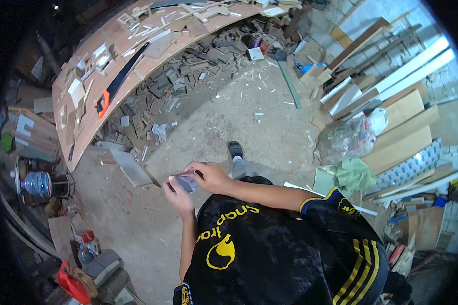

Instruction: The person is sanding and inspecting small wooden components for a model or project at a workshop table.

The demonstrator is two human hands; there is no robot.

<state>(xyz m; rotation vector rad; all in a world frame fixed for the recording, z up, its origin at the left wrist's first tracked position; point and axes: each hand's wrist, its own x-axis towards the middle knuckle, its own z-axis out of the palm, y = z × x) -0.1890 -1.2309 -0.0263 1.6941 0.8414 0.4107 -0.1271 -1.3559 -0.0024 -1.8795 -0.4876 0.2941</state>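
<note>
A small thin item (188, 183), possibly a plastic packet or a card, shows a greyish face and a reddish-brown upper edge. My left hand (178, 196) pinches its left end between thumb and fingers. At the other end, the fingers of my right hand (213, 178) are closed on it, and the two hands are close together in front of my body. Parts of its surface are hidden by the fingers.
A wooden worktop (110, 72) at the upper left carries an orange-handled handsaw (114, 87) and wood offcuts. Scraps (183, 70) lie heaped below its edge. Boards (400, 141) and plastic bags (345, 139) are at the right. A flat panel (131, 167) lies left of my hands.
</note>
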